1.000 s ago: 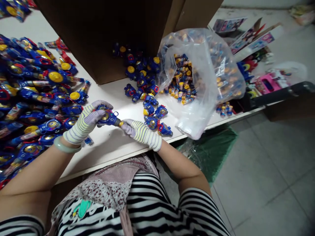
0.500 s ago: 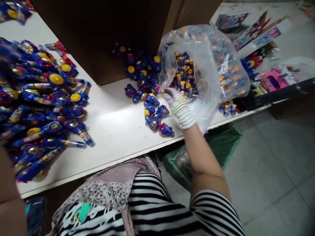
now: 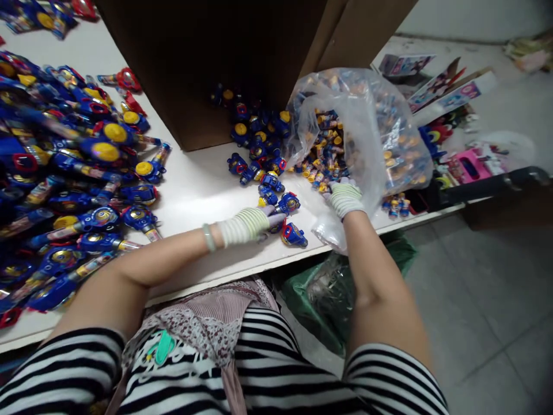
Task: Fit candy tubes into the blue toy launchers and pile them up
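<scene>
My left hand (image 3: 248,226), in a pale striped glove with bare fingertips not clearly seen, reaches across the white table. Its fingers close around a blue toy piece (image 3: 277,226), which they partly cover. Close by lie more blue pieces, one with red trim (image 3: 294,235) and another with a round disc (image 3: 288,203). My right hand (image 3: 347,197), gloved alike, is at the mouth of a clear plastic bag (image 3: 367,115). Its curled fingers touch the heap of small yellow-capped tubes (image 3: 330,147); what they pinch is hidden.
A large pile of blue toys with tubes attached (image 3: 99,219) covers the table's left side. An open cardboard box (image 3: 203,129) stands behind, with blue pieces spilling from it. Farther right are printed cartons (image 3: 460,95) and a pink toy (image 3: 470,164). A green bag (image 3: 319,311) hangs below the edge.
My left hand has come in from the left and reached the blue pieces by the front edge. My right hand has moved right and slightly down, to the spilled tubes.
</scene>
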Motion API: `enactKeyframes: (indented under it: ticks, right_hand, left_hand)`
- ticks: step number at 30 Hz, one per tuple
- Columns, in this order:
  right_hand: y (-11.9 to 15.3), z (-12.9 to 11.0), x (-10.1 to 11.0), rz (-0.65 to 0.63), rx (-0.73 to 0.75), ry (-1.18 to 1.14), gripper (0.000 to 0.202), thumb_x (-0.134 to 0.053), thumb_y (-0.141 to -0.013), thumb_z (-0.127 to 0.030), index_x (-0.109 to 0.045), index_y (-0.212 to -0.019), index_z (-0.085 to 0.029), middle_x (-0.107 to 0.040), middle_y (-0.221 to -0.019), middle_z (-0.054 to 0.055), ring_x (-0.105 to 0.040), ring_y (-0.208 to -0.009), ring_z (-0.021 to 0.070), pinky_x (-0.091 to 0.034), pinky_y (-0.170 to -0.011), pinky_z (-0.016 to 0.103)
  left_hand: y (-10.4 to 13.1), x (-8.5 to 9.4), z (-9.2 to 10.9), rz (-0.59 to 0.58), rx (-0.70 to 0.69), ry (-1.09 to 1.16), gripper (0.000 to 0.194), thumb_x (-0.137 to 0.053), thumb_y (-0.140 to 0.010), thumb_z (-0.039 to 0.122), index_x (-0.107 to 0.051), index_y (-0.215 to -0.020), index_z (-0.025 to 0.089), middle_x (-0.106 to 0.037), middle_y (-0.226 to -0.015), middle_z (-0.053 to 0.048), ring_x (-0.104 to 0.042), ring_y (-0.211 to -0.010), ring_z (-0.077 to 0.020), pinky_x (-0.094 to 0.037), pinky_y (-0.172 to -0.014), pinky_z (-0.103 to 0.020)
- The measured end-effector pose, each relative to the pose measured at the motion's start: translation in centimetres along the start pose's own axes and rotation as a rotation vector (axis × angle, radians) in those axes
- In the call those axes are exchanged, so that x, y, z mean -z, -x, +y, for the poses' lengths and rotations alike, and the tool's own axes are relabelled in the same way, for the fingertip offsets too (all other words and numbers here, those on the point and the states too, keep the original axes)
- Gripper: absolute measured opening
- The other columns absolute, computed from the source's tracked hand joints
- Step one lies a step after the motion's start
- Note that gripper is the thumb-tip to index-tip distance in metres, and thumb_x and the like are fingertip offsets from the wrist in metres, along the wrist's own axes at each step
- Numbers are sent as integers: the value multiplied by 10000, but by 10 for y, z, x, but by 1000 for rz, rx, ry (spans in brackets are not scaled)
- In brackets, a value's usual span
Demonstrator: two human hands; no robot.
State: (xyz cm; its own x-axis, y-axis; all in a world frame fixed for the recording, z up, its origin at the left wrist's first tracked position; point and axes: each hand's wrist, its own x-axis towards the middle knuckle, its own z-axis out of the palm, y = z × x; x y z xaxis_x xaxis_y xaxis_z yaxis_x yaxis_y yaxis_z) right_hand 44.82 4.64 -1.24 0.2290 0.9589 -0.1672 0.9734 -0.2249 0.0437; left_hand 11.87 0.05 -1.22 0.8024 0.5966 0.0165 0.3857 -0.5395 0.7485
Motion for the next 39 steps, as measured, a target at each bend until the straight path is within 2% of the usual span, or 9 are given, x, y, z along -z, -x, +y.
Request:
enactKeyframes:
  ticks: [3,5,10,13,17,22,27,34,39]
  right_hand:
    - [26,-10,-2,42,150,-301,432,-632,-894,-296,-650,-1292,-129,-669,-1243,177,-608,-1114,294,-465,-1000,462]
    - [52,-25,-9,42,277,-555,435,-593,-924,-367,-636,-1303,-157,-705,-1209,138,-653,-1072,281,-499,-987,453]
    - [117,-87,-26,1,483,-781,489,-515,-958,-515,-646,-1279,-170,-719,-1227,129,-676,-1112,280,-515,-993,433]
    - [135,-129,-21,-42,567,-721,473,-504,-974,-493,-653,-1277,-161,-722,-1228,132,-679,-1113,276,-510,-993,404]
    - [144,-163,-9,-57,626,-553,435,-464,-1008,-449,-645,-1291,-172,-725,-1207,135,-693,-1049,268,-518,-915,363]
    - [152,-173,-6,-68,623,-379,433,-431,-1021,-443,-637,-1286,-169,-726,-1158,149,-701,-937,262,-506,-811,330]
    - [158,-175,-8,-100,664,-608,418,-437,-1000,-468,-660,-1182,-164,-724,-1070,132,-673,-917,244,-479,-805,324]
    - [159,-181,-20,-743,516,-1269,678,-266,-955,-720,-654,-971,-165,-463,-585,-25,-361,-469,117,-301,-477,245]
    - [152,-187,-8,-254,549,-886,569,-489,-867,-744,-616,-989,-203,-619,-843,73,-531,-712,179,-383,-622,278]
  left_hand:
    - [-25,-32,-2,-117,7,-302,662,-699,-775,226,-526,-1409,150,-543,-1316,-221,-606,-996,-333,-521,-770,-406]
    - [-20,-34,-10,-53,51,-204,624,-691,-785,244,-530,-1380,150,-595,-1230,-184,-613,-972,-301,-523,-784,-389]
    - [36,-2,-27,418,201,764,646,-697,-783,373,-463,-1358,190,-633,-1063,-77,-629,-839,-187,-533,-734,-299]
    - [61,15,-20,491,197,1147,546,-671,-799,388,-493,-1283,211,-620,-1045,-59,-629,-752,-157,-529,-628,-270]
    - [70,27,-14,630,242,1041,420,-756,-790,412,-548,-1066,173,-576,-833,7,-561,-601,-102,-477,-525,-212]
    - [70,32,-17,596,267,933,456,-790,-761,470,-562,-984,145,-571,-721,27,-508,-505,-75,-414,-467,-191]
    - [77,29,-14,569,216,1084,428,-737,-788,496,-543,-980,167,-555,-712,31,-470,-466,-74,-358,-401,-181]
    - [91,47,-5,440,177,873,575,-898,-633,399,-592,-1056,158,-642,-890,-26,-632,-728,-134,-533,-615,-214]
    - [81,44,-8,619,294,885,416,-768,-788,439,-576,-1039,169,-577,-743,28,-500,-465,-74,-379,-373,-168]
